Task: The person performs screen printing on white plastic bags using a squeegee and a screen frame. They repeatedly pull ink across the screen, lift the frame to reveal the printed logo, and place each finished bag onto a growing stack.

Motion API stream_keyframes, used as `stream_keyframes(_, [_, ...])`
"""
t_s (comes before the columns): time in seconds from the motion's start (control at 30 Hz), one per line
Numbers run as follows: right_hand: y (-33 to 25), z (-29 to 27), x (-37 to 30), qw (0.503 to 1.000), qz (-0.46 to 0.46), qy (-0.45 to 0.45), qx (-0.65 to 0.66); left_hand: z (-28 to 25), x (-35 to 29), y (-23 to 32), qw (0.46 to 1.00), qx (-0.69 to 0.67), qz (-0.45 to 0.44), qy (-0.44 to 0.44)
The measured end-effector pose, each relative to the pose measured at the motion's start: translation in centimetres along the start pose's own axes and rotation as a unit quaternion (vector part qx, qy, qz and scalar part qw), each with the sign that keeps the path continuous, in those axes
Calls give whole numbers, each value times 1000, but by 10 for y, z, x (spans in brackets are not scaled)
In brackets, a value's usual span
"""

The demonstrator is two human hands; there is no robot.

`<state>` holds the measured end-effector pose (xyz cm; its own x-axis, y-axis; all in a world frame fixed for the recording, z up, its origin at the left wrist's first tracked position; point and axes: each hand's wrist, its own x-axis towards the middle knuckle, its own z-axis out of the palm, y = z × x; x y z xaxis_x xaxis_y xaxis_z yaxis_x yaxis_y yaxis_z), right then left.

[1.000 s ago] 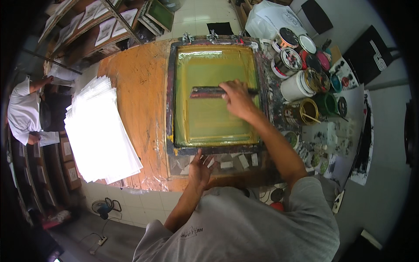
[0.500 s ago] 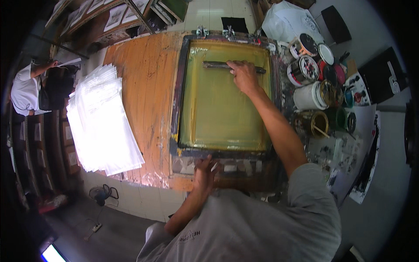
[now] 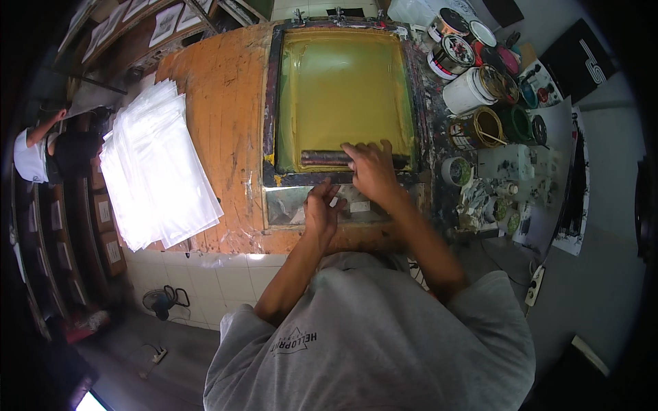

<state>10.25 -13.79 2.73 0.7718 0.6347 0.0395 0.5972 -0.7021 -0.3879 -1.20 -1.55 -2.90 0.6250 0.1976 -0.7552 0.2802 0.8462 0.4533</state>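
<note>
A screen printing frame [image 3: 273, 116] with dark edges lies on the wooden table, its yellow-green mesh [image 3: 343, 89] facing up. Near the close end of the mesh, my right hand [image 3: 373, 168] grips a squeegee [image 3: 322, 158] from above; the bar lies crosswise and its right part is partly hidden by the hand. My left hand [image 3: 322, 209] is at the frame's near edge, with its fingers curled against that edge. Beneath that hand a glass-like panel [image 3: 281, 204] shows along the table.
Clear plastic sheets [image 3: 161, 171] lie in a fanned stack on the left of the wooden table [image 3: 223, 103]. Paint tubs [image 3: 466, 91] and ink cans crowd the right side. Hinge clamps [image 3: 298, 17] hold the frame's far edge. Another person [image 3: 41, 151] stands at far left beside shelves.
My right hand has drawn the squeegee from the far end of the mesh to its near end. The left hand stays at the near edge. The view has tilted toward my body.
</note>
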Motion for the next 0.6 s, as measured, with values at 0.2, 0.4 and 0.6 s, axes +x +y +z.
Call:
stream_keyframes(0.2, [21,19,20,998,6,-1,-57,1,10,-4,998,-24,-13,49])
stream_keyframes(0.4, [34,49,14,998,14,3,-60,4,12,-3,999,-1,-23,48])
stream_keyframes(0.6, [67,41,85,997,-6,16,-82,6,12,-6,996,-8,-26,87])
